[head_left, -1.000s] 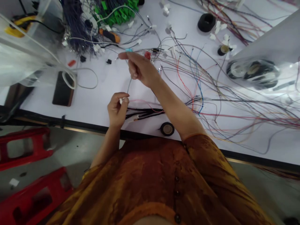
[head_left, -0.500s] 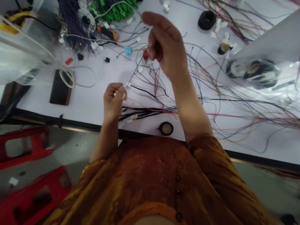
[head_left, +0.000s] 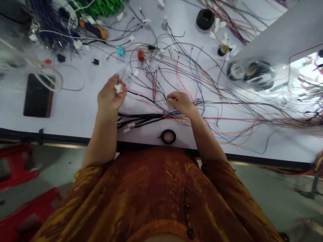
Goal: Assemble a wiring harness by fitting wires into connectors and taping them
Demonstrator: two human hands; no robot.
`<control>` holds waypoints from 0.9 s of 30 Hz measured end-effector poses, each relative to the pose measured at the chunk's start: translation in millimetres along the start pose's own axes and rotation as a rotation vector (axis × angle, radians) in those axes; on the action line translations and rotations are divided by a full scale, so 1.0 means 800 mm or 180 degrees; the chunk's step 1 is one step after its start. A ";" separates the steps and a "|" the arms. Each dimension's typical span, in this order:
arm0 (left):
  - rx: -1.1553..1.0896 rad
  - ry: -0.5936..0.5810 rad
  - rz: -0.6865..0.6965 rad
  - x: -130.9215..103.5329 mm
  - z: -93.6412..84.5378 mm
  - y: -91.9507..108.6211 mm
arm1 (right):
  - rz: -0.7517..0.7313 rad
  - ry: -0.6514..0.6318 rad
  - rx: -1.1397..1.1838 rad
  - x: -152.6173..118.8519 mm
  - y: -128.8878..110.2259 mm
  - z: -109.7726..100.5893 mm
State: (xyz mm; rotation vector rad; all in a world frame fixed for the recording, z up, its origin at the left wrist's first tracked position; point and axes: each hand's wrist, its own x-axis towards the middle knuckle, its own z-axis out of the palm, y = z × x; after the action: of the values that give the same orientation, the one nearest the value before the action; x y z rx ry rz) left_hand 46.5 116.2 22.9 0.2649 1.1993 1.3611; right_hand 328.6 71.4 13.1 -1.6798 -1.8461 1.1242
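My left hand (head_left: 110,93) is closed around a white plastic connector (head_left: 118,88), turned so that its face shows. A thin pink wire and a grey one run from the fingers holding it. Lower and to the right, my right hand (head_left: 182,103) pinches a thin dark wire at its fingertips, over the spread of loose wires. Below both hands lies a bundle of black-sleeved wires (head_left: 141,116) with a small white connector (head_left: 129,127) at one end. A roll of black tape (head_left: 168,136) rests at the table's near edge.
A red connector (head_left: 141,55) and a light-blue connector (head_left: 120,51) lie beyond my hands. Farther back are an orange-handled tool (head_left: 94,30), green connectors (head_left: 101,7) and a black roll (head_left: 205,19). A dark phone (head_left: 39,95) is at left. Long wires (head_left: 252,107) stretch right.
My right hand has come down from the red connector to the wires near the bundle and closed. My left hand has turned, showing the white connector more fully. The whole view has shifted.
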 end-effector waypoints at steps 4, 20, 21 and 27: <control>0.0684 0.0050 0.0249 0.009 -0.015 -0.003 | -0.0031 -0.0159 -0.0086 -0.017 0.003 0.010; 0.4802 -0.2688 0.2454 -0.062 0.016 -0.069 | -0.0075 -0.0177 -0.0895 -0.062 -0.027 0.008; 0.4835 -0.2726 0.2396 -0.057 0.015 -0.073 | -0.0052 -0.0172 -0.0708 -0.059 -0.026 0.007; 0.4523 -0.2793 0.2229 -0.039 0.007 -0.085 | 0.0605 -0.0654 0.1383 -0.037 -0.028 -0.004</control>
State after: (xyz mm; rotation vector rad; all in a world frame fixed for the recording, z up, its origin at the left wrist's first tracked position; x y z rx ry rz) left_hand 98.5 73.7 -10.3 2.1749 1.0947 0.4846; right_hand 323.1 45.4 38.7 -1.5481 -1.4289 1.6910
